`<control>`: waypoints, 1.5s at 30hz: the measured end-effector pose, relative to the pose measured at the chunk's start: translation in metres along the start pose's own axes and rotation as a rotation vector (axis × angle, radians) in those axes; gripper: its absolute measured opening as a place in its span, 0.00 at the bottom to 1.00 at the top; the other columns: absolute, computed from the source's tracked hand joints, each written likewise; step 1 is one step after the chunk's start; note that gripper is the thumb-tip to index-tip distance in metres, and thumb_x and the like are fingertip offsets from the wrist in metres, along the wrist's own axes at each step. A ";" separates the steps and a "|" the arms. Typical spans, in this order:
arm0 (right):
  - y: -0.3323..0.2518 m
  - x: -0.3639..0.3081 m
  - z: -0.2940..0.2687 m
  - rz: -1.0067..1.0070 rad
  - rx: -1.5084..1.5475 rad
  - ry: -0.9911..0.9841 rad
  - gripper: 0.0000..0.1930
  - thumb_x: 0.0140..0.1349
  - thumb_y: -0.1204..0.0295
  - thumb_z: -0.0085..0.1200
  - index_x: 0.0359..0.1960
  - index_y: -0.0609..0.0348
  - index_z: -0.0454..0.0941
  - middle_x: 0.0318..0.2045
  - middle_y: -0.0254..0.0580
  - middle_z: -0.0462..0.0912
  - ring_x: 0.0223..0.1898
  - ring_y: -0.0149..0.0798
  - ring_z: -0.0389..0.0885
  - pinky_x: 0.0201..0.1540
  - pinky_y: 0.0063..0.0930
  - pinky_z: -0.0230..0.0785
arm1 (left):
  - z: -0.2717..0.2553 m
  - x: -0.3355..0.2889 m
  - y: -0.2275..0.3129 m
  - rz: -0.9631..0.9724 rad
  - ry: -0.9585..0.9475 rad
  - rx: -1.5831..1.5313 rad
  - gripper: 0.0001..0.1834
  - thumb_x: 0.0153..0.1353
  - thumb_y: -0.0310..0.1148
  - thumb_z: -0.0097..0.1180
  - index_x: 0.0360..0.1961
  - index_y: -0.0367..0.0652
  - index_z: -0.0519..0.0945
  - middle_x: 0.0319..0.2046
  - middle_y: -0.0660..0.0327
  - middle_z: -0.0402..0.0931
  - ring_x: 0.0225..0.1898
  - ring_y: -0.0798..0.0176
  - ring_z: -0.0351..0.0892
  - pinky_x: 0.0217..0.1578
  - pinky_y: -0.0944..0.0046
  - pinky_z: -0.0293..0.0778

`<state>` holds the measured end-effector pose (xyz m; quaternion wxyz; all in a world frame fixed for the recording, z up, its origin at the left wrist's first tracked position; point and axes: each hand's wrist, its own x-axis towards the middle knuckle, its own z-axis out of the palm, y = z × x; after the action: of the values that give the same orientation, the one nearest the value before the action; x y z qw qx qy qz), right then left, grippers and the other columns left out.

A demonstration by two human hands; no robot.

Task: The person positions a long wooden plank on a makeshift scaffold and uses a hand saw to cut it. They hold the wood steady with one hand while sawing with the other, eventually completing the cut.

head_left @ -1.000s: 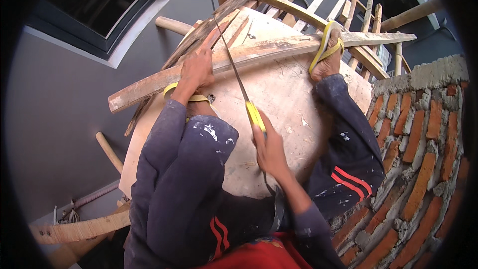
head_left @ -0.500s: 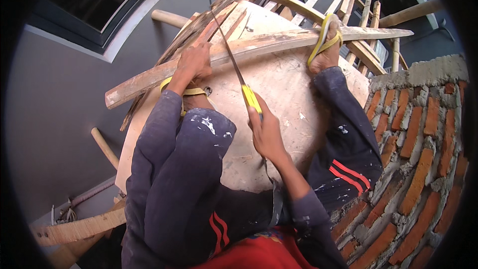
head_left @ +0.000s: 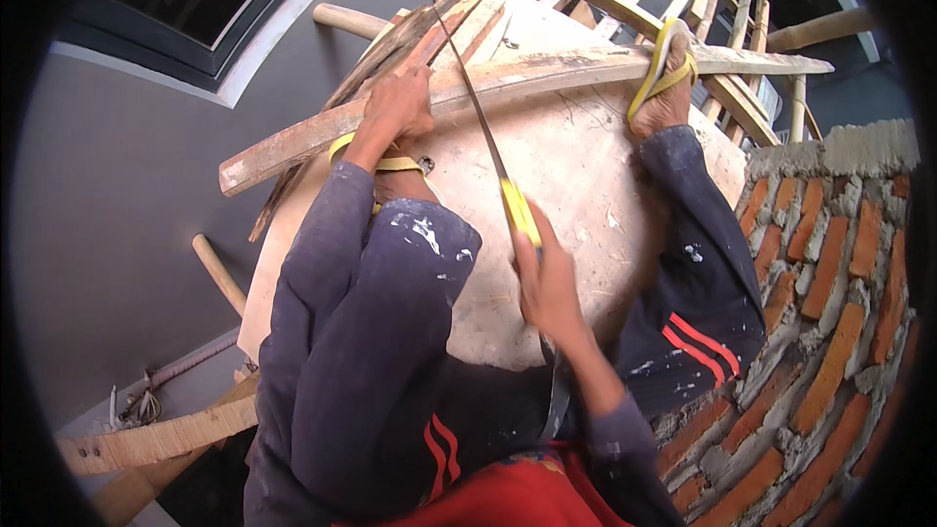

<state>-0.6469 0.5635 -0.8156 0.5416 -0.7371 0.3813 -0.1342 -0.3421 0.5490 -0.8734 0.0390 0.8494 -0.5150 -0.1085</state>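
Note:
A long, slightly curved wooden beam [head_left: 547,68] lies across a pale board, its left end jutting past the board's edge. My left hand [head_left: 398,109] is closed over the beam left of the saw; some fingertips are hidden. In my right hand [head_left: 549,283] is the yellow handle of a handsaw [head_left: 480,117]. The narrow dark blade slants up and left and crosses the beam just right of my left hand. My two feet, in yellow-strapped flip-flops, rest at the beam, the right flip-flop [head_left: 652,78] on top of it.
The pale board [head_left: 576,195] is under me, with wood scraps and dark planks [head_left: 351,88] along its far left edge. A rough brick wall [head_left: 830,312] rises at right. Bamboo poles and slats [head_left: 722,20] stand behind. A grey wall with a window [head_left: 185,10] is at left.
My right hand has drawn the saw back toward me across the beam. My left hand keeps its place on the beam. The whole view has shifted slightly.

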 end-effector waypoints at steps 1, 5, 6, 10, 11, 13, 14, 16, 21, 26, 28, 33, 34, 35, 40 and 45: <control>0.003 -0.021 -0.006 -0.004 -0.002 -0.018 0.23 0.69 0.69 0.45 0.64 0.63 0.62 0.24 0.65 0.77 0.31 0.63 0.80 0.34 0.47 0.68 | 0.002 -0.007 -0.003 -0.018 -0.035 0.006 0.29 0.41 0.28 0.59 0.50 0.34 0.71 0.47 0.42 0.77 0.46 0.37 0.78 0.48 0.47 0.74; 0.008 -0.032 -0.011 0.047 -0.012 -0.034 0.24 0.69 0.69 0.44 0.65 0.61 0.61 0.27 0.67 0.79 0.36 0.65 0.80 0.40 0.48 0.70 | -0.007 -0.010 0.015 -0.118 -0.136 0.024 0.29 0.42 0.28 0.59 0.50 0.34 0.71 0.52 0.44 0.75 0.47 0.38 0.78 0.50 0.47 0.73; -0.011 0.008 -0.005 0.215 0.006 -0.090 0.23 0.69 0.69 0.44 0.65 0.60 0.62 0.28 0.67 0.79 0.37 0.66 0.80 0.41 0.49 0.71 | 0.004 -0.011 0.012 -0.062 -0.075 0.022 0.33 0.41 0.28 0.59 0.53 0.34 0.68 0.49 0.42 0.76 0.46 0.37 0.78 0.48 0.46 0.74; 0.002 0.066 0.006 -0.001 -0.015 0.032 0.23 0.69 0.68 0.46 0.64 0.60 0.63 0.26 0.68 0.78 0.33 0.68 0.79 0.34 0.48 0.70 | 0.011 0.005 0.013 0.040 0.043 0.022 0.41 0.39 0.26 0.59 0.60 0.34 0.63 0.44 0.39 0.78 0.43 0.35 0.78 0.46 0.44 0.74; -0.001 0.067 0.006 -0.004 0.010 0.017 0.23 0.69 0.68 0.46 0.64 0.60 0.63 0.26 0.68 0.78 0.33 0.68 0.78 0.34 0.49 0.70 | 0.012 0.004 0.008 0.032 0.017 0.025 0.41 0.39 0.26 0.59 0.60 0.34 0.63 0.44 0.40 0.78 0.43 0.35 0.78 0.46 0.44 0.74; -0.009 0.017 0.001 0.109 -0.014 -0.071 0.23 0.69 0.69 0.46 0.64 0.61 0.62 0.33 0.70 0.79 0.40 0.68 0.78 0.40 0.47 0.71 | 0.008 0.003 -0.005 0.029 0.025 0.016 0.39 0.39 0.26 0.58 0.59 0.34 0.64 0.43 0.40 0.78 0.43 0.35 0.78 0.45 0.44 0.74; -0.004 -0.009 -0.002 0.089 0.012 -0.084 0.24 0.69 0.71 0.45 0.65 0.60 0.61 0.41 0.71 0.79 0.47 0.65 0.79 0.45 0.44 0.72 | 0.005 -0.003 -0.013 0.028 0.051 0.008 0.38 0.39 0.26 0.58 0.58 0.34 0.65 0.42 0.40 0.78 0.43 0.35 0.78 0.45 0.44 0.74; 0.005 -0.033 -0.015 0.052 -0.020 -0.083 0.24 0.69 0.71 0.44 0.66 0.59 0.61 0.44 0.71 0.77 0.47 0.59 0.81 0.44 0.40 0.72 | 0.008 -0.012 -0.012 0.019 0.022 -0.022 0.35 0.40 0.26 0.57 0.54 0.34 0.68 0.41 0.40 0.78 0.43 0.35 0.78 0.45 0.44 0.74; 0.003 0.060 0.002 0.016 -0.011 0.068 0.21 0.70 0.66 0.44 0.61 0.61 0.67 0.21 0.60 0.76 0.23 0.55 0.78 0.29 0.43 0.67 | 0.000 0.000 0.021 0.048 0.014 -0.047 0.27 0.40 0.26 0.56 0.46 0.32 0.73 0.39 0.37 0.79 0.43 0.35 0.78 0.43 0.44 0.74; -0.013 0.027 0.006 0.083 -0.023 -0.028 0.22 0.69 0.68 0.44 0.64 0.60 0.63 0.28 0.68 0.78 0.35 0.68 0.79 0.38 0.51 0.69 | -0.001 -0.007 0.001 0.003 -0.007 0.002 0.26 0.39 0.25 0.56 0.46 0.31 0.73 0.38 0.36 0.79 0.43 0.37 0.79 0.44 0.45 0.74; -0.004 -0.017 -0.012 -0.028 -0.072 -0.032 0.22 0.69 0.70 0.44 0.64 0.59 0.63 0.27 0.68 0.78 0.35 0.62 0.82 0.38 0.49 0.70 | 0.007 -0.019 -0.007 0.016 0.083 -0.010 0.27 0.39 0.25 0.56 0.47 0.31 0.73 0.39 0.39 0.79 0.42 0.39 0.80 0.43 0.45 0.74; -0.001 0.013 -0.009 0.071 -0.034 -0.013 0.22 0.69 0.69 0.45 0.64 0.60 0.65 0.20 0.59 0.73 0.20 0.45 0.73 0.28 0.39 0.67 | 0.005 -0.013 0.006 0.009 0.074 0.041 0.29 0.37 0.25 0.59 0.47 0.34 0.72 0.41 0.42 0.79 0.41 0.40 0.80 0.42 0.45 0.74; 0.000 0.038 -0.001 -0.003 -0.001 0.023 0.21 0.70 0.68 0.46 0.62 0.60 0.66 0.20 0.60 0.73 0.20 0.47 0.74 0.28 0.40 0.67 | 0.005 -0.009 0.012 0.050 0.125 0.049 0.30 0.37 0.25 0.59 0.48 0.34 0.72 0.41 0.43 0.79 0.40 0.40 0.80 0.42 0.45 0.74; 0.002 0.058 0.000 -0.027 0.011 0.048 0.20 0.70 0.68 0.46 0.61 0.60 0.67 0.21 0.60 0.74 0.22 0.53 0.76 0.29 0.41 0.67 | -0.002 -0.007 0.025 0.023 0.030 0.034 0.35 0.37 0.25 0.61 0.53 0.34 0.69 0.44 0.42 0.78 0.42 0.39 0.80 0.44 0.44 0.74; -0.004 0.022 -0.002 0.013 -0.016 -0.018 0.22 0.70 0.68 0.45 0.63 0.59 0.64 0.24 0.62 0.76 0.25 0.52 0.78 0.32 0.40 0.69 | 0.003 -0.016 0.013 0.003 0.092 0.090 0.28 0.40 0.27 0.61 0.48 0.35 0.72 0.49 0.47 0.75 0.46 0.40 0.77 0.49 0.49 0.72; 0.004 -0.031 -0.024 -0.054 0.006 0.004 0.22 0.69 0.70 0.43 0.65 0.59 0.63 0.21 0.56 0.74 0.22 0.41 0.76 0.29 0.37 0.67 | 0.015 -0.026 0.012 0.018 0.205 0.221 0.29 0.40 0.31 0.64 0.46 0.37 0.72 0.47 0.49 0.75 0.45 0.44 0.78 0.49 0.52 0.72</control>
<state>-0.6842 0.5685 -0.8037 0.5391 -0.7454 0.3618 -0.1512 -0.3678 0.5669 -0.8821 -0.0015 0.8505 -0.5246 0.0366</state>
